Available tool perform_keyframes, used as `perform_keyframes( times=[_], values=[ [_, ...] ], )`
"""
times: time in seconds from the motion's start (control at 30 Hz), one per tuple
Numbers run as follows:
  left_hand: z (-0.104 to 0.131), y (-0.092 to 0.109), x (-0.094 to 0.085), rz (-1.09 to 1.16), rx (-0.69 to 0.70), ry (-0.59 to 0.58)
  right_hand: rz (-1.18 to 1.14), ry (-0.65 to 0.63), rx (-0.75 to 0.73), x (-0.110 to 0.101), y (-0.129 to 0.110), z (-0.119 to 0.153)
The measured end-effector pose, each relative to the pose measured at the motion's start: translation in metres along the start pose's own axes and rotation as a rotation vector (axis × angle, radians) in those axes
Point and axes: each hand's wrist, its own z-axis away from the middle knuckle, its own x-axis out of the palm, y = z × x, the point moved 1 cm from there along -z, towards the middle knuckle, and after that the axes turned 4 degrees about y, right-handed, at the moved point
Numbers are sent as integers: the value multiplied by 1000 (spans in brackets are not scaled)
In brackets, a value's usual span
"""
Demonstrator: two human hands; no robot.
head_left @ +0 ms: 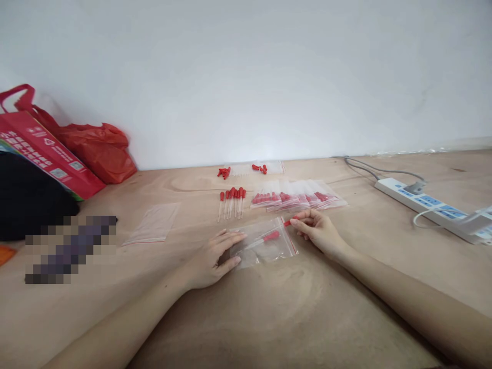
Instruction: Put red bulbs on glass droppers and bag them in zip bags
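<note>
A clear zip bag (284, 251) lies flat at the centre, with a red-capped dropper (271, 236) inside it. My left hand (219, 256) rests on the bag's left end, fingers and thumb spread. At the bag's zip end, my right hand (317, 230) pinches a red rubber bulb (291, 221); whether a tube extends from it into the bag is hard to see. Beyond the bag stands a row of several red-capped droppers (232, 193) lying side by side. Overlapping filled bags (300, 197) with red caps inside lie to their right.
An unfilled-looking zip bag (154, 223) lies left. Loose red bulbs (223, 173) and another bag (274, 166) lie near the wall. A power strip (426, 202) with cables is at right. Red bags (100, 148) and a black item (31, 197) stand at left.
</note>
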Motion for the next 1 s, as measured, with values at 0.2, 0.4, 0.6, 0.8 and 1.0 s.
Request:
perform_keyframes(
  times=[0.2, 0.4, 0.6, 0.8, 1.0],
  values=[
    [0, -1, 1, 10, 24, -5, 276, -176, -212, 4, 11, -8],
    [-1, -5, 2, 1, 57, -15, 428, -304, -289, 6, 10, -16],
    [-1, -3, 1, 14, 61, -6, 451, -415, -363, 14, 0, -16],
    [-1, -1, 1, -19, 50, 8, 412, -370, -163, 9, -14, -15],
    [-2, 3, -2, 14, 45, 26, 305, -424, -34, 12, -16, -7]
  ],
)
